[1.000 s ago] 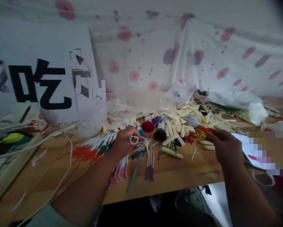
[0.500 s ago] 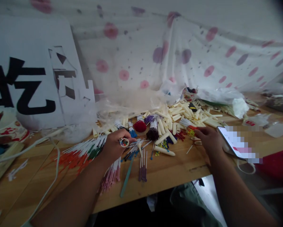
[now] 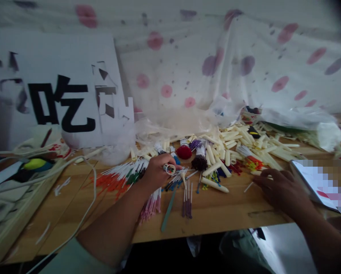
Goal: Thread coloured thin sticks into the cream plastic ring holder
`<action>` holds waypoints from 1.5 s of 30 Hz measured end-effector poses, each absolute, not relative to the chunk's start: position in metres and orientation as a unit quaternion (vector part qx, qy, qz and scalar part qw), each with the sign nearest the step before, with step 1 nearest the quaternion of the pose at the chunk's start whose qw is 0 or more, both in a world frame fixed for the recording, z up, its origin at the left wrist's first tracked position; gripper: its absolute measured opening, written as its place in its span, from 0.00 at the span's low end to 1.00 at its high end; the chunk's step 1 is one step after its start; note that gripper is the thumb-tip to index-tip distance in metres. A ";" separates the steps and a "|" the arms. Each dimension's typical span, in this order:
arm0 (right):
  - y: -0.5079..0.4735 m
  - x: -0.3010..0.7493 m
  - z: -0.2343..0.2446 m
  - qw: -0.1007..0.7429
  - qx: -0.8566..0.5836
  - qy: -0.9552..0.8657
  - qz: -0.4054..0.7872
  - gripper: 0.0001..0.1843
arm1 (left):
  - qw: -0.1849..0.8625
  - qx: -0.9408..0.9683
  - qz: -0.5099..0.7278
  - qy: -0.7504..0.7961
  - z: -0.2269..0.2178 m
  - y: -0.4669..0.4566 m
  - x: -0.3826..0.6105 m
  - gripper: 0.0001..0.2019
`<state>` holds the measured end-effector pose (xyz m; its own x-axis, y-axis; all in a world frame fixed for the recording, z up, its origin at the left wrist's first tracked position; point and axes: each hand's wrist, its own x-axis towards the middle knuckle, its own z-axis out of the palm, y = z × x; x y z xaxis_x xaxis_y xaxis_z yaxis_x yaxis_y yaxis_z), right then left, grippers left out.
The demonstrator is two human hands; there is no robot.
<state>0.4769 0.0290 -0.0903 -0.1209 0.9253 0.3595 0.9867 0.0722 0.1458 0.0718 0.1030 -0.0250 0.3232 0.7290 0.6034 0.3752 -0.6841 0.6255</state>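
Observation:
My left hand (image 3: 158, 171) is closed around a cream-coloured tube (image 3: 169, 169), its round end facing me with small coloured tips inside. My right hand (image 3: 283, 188) is low over the table with bent fingers apart, touching or just beside a small cream piece (image 3: 257, 173); the fingertips are dim. Just behind it lies a bundle of white sticks with orange and yellow tips (image 3: 252, 163). Below my left hand are pink-tipped sticks (image 3: 151, 207), a teal flat tool (image 3: 168, 211) and several purple-tipped sticks (image 3: 187, 201). A cream tube with a rounded end (image 3: 215, 185) lies between the hands.
Cream tubes (image 3: 233, 137) are heaped at the back, beside red-tipped (image 3: 184, 152) and dark-tipped bundles (image 3: 199, 163). Orange-tipped sticks (image 3: 110, 182) fan out at left, near a white cable (image 3: 95, 182). A phone (image 3: 310, 182) lies right; a lettered board (image 3: 107, 129) stands behind.
The view has turned left. My right hand has moved off the orange-and-yellow bundle and down towards the table in front of it. My left hand still holds the tube.

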 end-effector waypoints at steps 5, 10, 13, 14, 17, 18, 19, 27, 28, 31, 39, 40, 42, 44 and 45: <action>0.028 0.482 -0.092 0.054 -0.626 -0.765 -0.141 0.12 | 0.205 0.786 0.469 0.347 -0.024 0.102 0.073 0.17; 0.027 0.483 -0.101 0.098 -0.597 -0.788 -0.112 0.13 | 0.209 0.781 0.479 0.342 -0.025 0.101 0.073 0.16; 0.024 0.485 -0.112 0.145 -0.598 -0.781 -0.105 0.19 | 0.202 0.785 0.477 0.341 -0.026 0.101 0.072 0.16; 0.023 0.485 -0.114 0.152 -0.599 -0.779 -0.105 0.20 | 0.199 0.784 0.475 0.346 -0.026 0.102 0.072 0.16; 0.019 0.484 -0.115 0.151 -0.601 -0.776 -0.113 0.20 | 0.198 0.771 0.477 0.371 -0.024 0.103 0.070 0.15; 0.018 0.482 -0.114 0.149 -0.602 -0.776 -0.113 0.20 | 0.198 0.767 0.478 0.378 -0.023 0.103 0.069 0.15; 0.017 0.481 -0.113 0.146 -0.603 -0.777 -0.110 0.19 | 0.197 0.764 0.479 0.384 -0.022 0.104 0.068 0.15; 0.017 0.448 -0.099 0.180 -0.636 -0.741 -0.116 0.15 | 0.192 0.758 0.481 0.396 -0.024 0.107 0.066 0.14; 0.018 0.440 -0.097 0.208 -0.633 -0.735 -0.124 0.14 | 0.191 0.761 0.478 0.395 -0.025 0.108 0.067 0.14; 0.025 0.413 -0.090 0.281 -0.605 -0.737 -0.112 0.11 | 0.188 0.765 0.475 0.392 -0.027 0.108 0.068 0.14; 0.038 0.350 -0.079 0.232 -0.534 -0.812 -0.035 0.12 | 0.196 0.765 0.488 0.373 -0.024 0.105 0.069 0.14; 0.037 0.347 -0.079 0.218 -0.535 -0.816 -0.032 0.13 | 0.198 0.763 0.488 0.374 -0.024 0.105 0.069 0.14; 0.036 0.345 -0.081 0.198 -0.538 -0.819 -0.022 0.13 | 0.207 0.762 0.486 0.375 -0.025 0.105 0.069 0.14; 0.035 0.345 -0.086 0.189 -0.541 -0.820 -0.013 0.13 | 0.216 0.762 0.484 0.373 -0.026 0.105 0.069 0.14; 0.035 0.346 -0.089 0.186 -0.541 -0.820 -0.010 0.13 | 0.218 0.762 0.484 0.371 -0.027 0.104 0.068 0.14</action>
<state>0.3460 0.0347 -0.0886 -0.3452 0.8837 0.3162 0.8910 0.4144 -0.1855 0.0684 0.1045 -0.0271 0.2560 0.7768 0.5754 0.3539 -0.6292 0.6920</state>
